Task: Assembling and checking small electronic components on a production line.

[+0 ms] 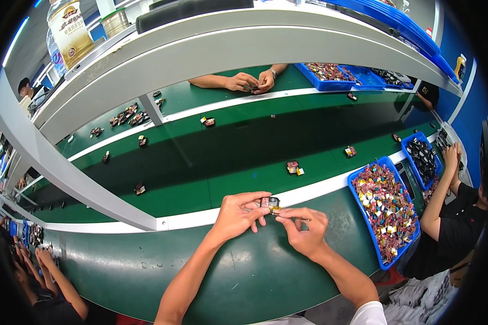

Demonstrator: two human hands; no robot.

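Note:
A small black casing with a reddish circuit board and a yellow part (269,202) is held over the near edge of the green bench. My left hand (238,214) is closed around its left side, with the thumb and fingers on it. At the casing's lower right edge, my right hand (306,229) pinches with thumb and forefinger. What lies between those right fingertips is too small to make out.
To my right, a blue tray (384,265) holds many small circuit boards; another blue tray (404,142) holds black casings. Similar units (293,167) lie scattered on the green conveyor belt (238,187). A grey frame post (87,172) stands left. Co-workers' hands (250,82) are across the belt.

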